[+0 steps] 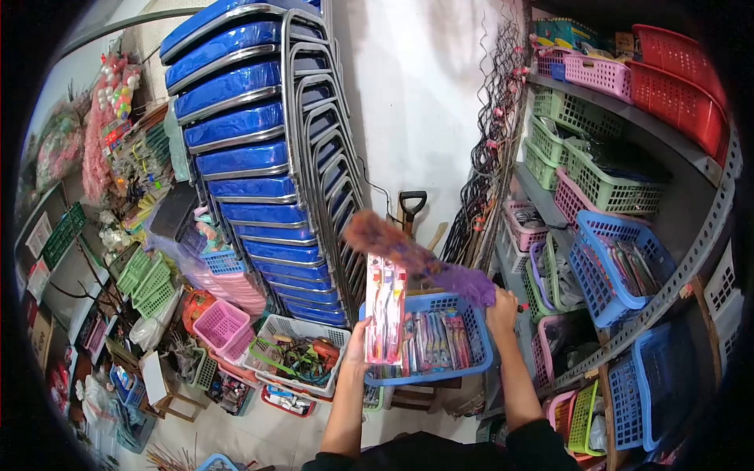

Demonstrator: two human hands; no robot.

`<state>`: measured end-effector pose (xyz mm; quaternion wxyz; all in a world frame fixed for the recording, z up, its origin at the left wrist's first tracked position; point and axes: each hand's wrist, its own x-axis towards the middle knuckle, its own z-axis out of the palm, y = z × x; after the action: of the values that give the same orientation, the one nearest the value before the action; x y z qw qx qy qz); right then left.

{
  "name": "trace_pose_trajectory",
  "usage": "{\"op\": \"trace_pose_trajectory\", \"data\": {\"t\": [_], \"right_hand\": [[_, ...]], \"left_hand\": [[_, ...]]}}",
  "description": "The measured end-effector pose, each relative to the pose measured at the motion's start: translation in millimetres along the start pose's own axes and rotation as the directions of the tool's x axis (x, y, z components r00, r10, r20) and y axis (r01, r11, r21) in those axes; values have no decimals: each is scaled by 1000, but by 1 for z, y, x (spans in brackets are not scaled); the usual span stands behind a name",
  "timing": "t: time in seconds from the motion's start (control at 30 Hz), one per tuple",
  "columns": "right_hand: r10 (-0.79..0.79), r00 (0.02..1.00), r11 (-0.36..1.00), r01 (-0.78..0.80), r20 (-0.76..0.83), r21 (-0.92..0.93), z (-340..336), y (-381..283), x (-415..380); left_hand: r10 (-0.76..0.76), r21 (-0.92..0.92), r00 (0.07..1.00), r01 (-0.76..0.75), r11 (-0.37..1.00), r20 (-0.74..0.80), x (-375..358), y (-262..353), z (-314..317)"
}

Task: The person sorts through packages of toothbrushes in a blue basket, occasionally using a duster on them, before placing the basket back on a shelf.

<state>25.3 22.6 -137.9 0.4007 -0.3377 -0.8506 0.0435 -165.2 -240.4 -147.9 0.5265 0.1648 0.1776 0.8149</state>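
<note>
My left hand (357, 345) is closed on the lower left edge of a toothbrush pack (385, 314), a clear and pink package held upright. In my right hand (504, 314) is a fluffy duster (467, 284), its purple end near my fingers and its orange-brown tip blurred by motion. The duster reaches left across the top of the pack. Under both hands stands a blue basket (432, 378) holding a row of similar toothbrush packs (436, 341).
Blue padded chairs (243, 125) rise in a tall stack at the left. Shelves on the right carry plastic baskets, including a blue one (601, 271) jutting out. A white basket (263, 363) of mixed items sits left of my arm. A black-handled tool (412, 206) leans by the wall.
</note>
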Motion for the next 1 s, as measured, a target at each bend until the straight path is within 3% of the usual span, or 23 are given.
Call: {"op": "trace_pose_trajectory", "data": {"t": [0.1,0.17,0.2,0.27,0.3,0.33,0.4,0.47,0.53,0.6,0.67,0.73,0.8,0.87,0.9,0.93,0.97,1.0], "right_hand": [[-50,998,998,52,-50,43,-4,-2,-2],[-257,966,965,256,12,53,-9,4,-11],[-260,966,964,259,10,53,-9,8,-16],[-326,933,945,325,155,35,-7,14,-23],[-266,947,964,261,179,47,-10,11,-24],[-264,948,965,259,178,46,-6,11,-24],[-39,999,995,36,37,98,8,13,-26],[36,999,990,-39,24,134,9,10,-23],[105,994,980,-105,9,172,11,9,-20],[161,986,969,-166,42,183,10,5,-24],[175,983,962,-182,52,203,7,-1,-30],[187,980,955,-197,62,223,6,-2,-34],[228,972,948,-236,61,213,4,-4,-36],[229,972,941,-235,51,245,-3,-7,-39],[231,972,932,-233,40,278,-6,-9,-39],[230,972,933,-231,39,277,-1,-3,-41],[186,982,944,-179,1,277,8,9,-45],[142,989,953,-126,-36,276,7,9,-44]], "left_hand": [[33,23,999,-33,999,-26,-2,0,1],[179,238,939,-110,965,-293,-2,2,-38],[185,79,969,-174,982,-161,12,-7,-115],[81,71,935,-60,996,-345,-16,9,33],[-4,295,791,233,927,-612,-16,13,-24],[210,160,970,-189,969,-123,5,-11,-106],[106,224,959,-47,974,-262,-5,1,-14],[48,251,959,24,968,-278,-7,2,1],[193,323,977,-154,934,-90,-4,0,12],[167,296,976,-119,948,-141,-4,3,17],[321,394,946,-281,875,-37,0,0,15],[338,421,941,-294,858,-31,-1,1,16],[308,299,948,-271,915,-82,-2,2,19],[325,293,937,-278,915,-127,2,-2,-3],[181,39,982,-183,982,43,0,1,-9],[74,-193,967,-27,981,244,-1,3,-15],[27,-160,997,-16,987,66,0,1,-20],[29,-162,997,-18,987,65,0,-1,-19]]}}
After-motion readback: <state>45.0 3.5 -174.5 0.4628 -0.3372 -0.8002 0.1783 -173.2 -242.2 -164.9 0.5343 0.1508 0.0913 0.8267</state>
